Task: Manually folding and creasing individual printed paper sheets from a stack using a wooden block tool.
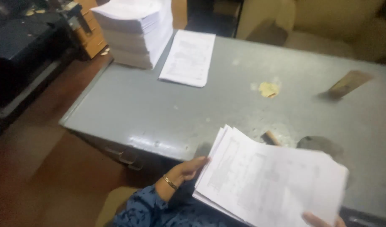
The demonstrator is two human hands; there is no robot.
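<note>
A sheaf of papers [270, 180] sits at the desk's [159, 109] near edge, between the left hand [188, 168] and right hand [323, 219]. Behind, at the far left corner, a tall paper stack [136, 29] stands left of a thin pile of sheets [188, 58].

Single head-worn view, angled down, close over the grey desk [167, 109]

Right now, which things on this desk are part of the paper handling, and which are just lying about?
In hand: sheaf of papers, held by left hand and right hand; tall paper stack; thin paper pile.
Lying about: yellow scrap, wooden block, small stick.
</note>
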